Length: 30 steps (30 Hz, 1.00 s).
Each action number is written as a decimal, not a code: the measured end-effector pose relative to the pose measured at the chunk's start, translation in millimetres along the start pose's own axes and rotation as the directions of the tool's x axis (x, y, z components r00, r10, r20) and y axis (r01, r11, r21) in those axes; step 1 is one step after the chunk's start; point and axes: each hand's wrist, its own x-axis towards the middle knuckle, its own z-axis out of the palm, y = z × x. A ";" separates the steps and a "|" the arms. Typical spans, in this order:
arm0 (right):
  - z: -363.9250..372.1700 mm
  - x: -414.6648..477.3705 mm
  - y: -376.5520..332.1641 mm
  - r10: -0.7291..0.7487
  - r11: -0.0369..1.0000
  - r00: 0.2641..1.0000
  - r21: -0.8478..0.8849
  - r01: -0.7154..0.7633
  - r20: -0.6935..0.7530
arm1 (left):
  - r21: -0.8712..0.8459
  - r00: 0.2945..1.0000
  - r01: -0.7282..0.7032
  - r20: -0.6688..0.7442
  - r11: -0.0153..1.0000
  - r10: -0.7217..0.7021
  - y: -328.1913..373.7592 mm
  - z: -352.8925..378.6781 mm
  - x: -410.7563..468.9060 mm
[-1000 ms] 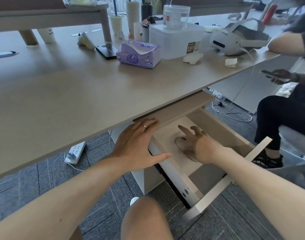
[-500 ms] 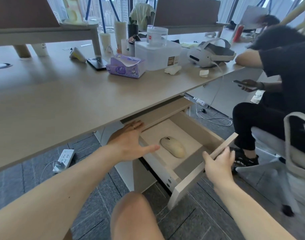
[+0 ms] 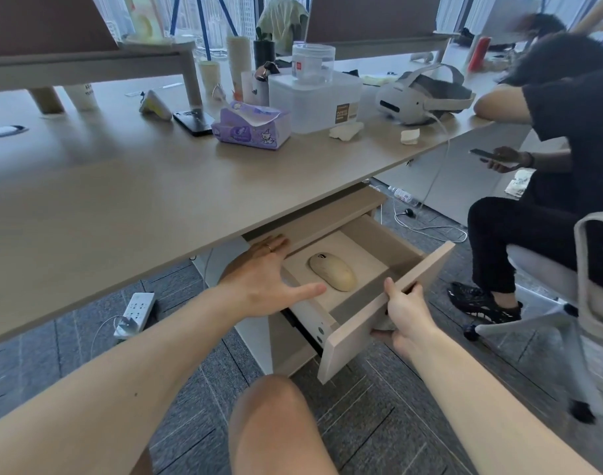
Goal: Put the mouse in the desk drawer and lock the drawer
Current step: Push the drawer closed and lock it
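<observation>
Left hand [image 3: 264, 279] flat, fingers spread, right hand [image 3: 404, 311] curled, gripping

The open drawer [image 3: 378, 323] under the desk [image 3: 128, 200] holds a beige mouse [image 3: 332, 271] on its bottom. On the desk lie a tissue pack [image 3: 252, 130], a black phone [image 3: 192, 122] and a white headset [image 3: 420, 97].

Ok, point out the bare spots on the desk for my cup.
The near desk is bare, left of and in front of the tissue pack. It's crowded behind that, from the phone across the storage box to the headset.
</observation>
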 end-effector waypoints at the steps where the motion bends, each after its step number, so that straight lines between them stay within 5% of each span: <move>1: 5.2 3.2 -0.7 0.002 1.000 1.000 -0.006 -0.002 0.004 | -0.002 1.000 -0.001 -0.007 1.000 0.001 -0.5 0.9 0.3; 10: 54.1 33.2 -10.6 0.050 0.998 0.999 -0.034 -0.049 0.014 | 0.033 0.986 -0.088 -0.143 0.996 0.092 -12.3 11.3 4.5; 30: 122.0 77.2 -14.5 0.059 0.984 0.986 0.156 -0.083 0.153 | 0.094 0.830 -0.281 -0.475 0.955 0.291 -48.5 32.1 31.4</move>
